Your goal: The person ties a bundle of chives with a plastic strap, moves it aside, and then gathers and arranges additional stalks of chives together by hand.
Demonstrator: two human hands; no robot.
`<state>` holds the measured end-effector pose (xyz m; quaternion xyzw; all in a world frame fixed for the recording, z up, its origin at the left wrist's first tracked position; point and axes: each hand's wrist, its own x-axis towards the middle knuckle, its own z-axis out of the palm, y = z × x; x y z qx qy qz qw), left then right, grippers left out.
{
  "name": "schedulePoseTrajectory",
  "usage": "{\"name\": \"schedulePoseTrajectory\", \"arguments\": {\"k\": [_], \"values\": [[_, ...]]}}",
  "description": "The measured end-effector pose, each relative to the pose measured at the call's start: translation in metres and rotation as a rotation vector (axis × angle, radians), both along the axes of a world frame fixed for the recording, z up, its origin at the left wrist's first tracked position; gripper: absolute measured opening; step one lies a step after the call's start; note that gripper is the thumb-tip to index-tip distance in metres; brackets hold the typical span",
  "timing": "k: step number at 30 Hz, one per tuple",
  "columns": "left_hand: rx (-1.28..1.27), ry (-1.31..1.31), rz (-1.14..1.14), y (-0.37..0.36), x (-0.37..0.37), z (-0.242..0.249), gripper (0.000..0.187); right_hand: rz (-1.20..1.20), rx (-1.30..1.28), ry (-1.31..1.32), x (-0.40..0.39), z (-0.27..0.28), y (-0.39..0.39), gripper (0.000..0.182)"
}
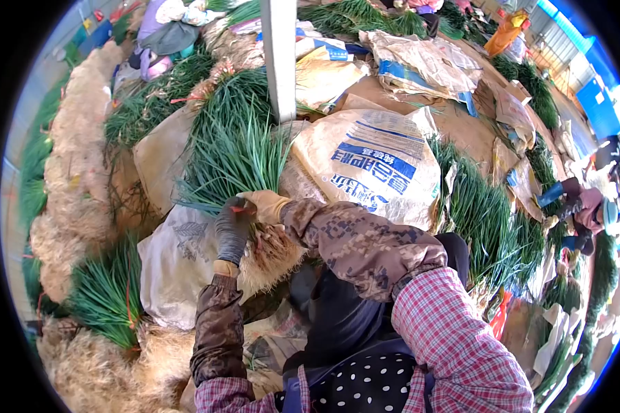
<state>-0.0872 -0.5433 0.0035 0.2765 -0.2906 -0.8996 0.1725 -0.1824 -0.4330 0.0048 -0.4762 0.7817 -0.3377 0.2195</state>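
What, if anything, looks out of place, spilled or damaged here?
Nothing plainly spilled or damaged near the left hand and right hand, which grip a bundle of green stalks. Only mildly untidy: beyond the printed sack, crumpled sacking lies in uneven folds, with blue-and-white material showing at its edges.

Grey and cream gloves go with camouflage oversleeves, pink checked sleeves and dotted black cloth.
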Motion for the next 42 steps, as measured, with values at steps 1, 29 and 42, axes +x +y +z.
{"name": "schedulePoseTrajectory", "arguments": {"k": [1, 29, 42], "values": [[-0.112, -0.009, -0.018, -0.004, -0.003, -0.011, 0.005, -0.013, 0.020, -0.025, -0.001, 0.003, -0.002, 0.070], [-1.320, -0.128, -0.190, -0.008, 0.022, -0.035, 0.024, -0.279, 0.007, -0.302, 0.015, 0.034, 0.016, 0.047], [-0.762, -0.168, -0.417, -0.008, 0.027, 0.013, 0.020, -0.265, -0.257, -0.907, -0.008, -0.011, 0.017, 0.046]]}}
